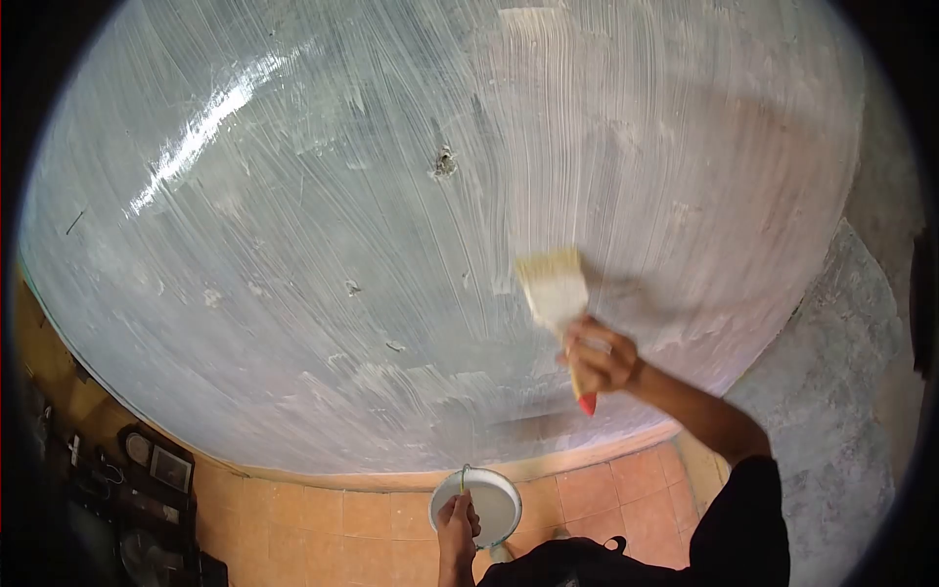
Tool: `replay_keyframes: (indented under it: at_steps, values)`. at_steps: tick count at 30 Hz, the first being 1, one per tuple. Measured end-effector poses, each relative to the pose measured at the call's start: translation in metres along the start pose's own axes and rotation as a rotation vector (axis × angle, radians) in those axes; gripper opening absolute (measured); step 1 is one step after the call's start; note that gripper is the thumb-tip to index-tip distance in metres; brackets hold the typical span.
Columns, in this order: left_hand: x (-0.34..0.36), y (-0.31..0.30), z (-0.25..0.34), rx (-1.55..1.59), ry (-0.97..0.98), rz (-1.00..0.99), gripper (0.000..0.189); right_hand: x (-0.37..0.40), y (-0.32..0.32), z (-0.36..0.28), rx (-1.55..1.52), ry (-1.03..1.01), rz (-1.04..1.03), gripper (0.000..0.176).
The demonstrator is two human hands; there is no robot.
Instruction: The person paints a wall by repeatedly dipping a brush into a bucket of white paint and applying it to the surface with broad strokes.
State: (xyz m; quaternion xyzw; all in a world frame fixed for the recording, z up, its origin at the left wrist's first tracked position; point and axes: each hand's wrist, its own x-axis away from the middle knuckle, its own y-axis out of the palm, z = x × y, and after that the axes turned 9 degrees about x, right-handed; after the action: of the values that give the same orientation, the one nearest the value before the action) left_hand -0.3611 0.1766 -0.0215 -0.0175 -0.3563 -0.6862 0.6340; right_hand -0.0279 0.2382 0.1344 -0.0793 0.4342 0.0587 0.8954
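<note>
Wet, streaked white wall (391, 225) above orange tiled floor (342, 523). Our right hand (599, 357) grips a paint-loaded brush (556, 293), red handle tip; left hand (457, 519) grasps the paint bucket (494, 504).

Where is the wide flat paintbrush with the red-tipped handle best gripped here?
Grip the wide flat paintbrush by its red-tipped handle, coming from below, as the right hand does: the paint-loaded bristles face up against the wet white wall.
</note>
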Motion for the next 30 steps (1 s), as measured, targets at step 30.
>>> replay_keyframes:
  at_steps: [30]
  values:
    - [0.010,-0.003,-0.013,-0.005,-0.023,-0.002,0.027,-0.054,-0.052,0.030,-0.118,0.109,-0.006,0.038]
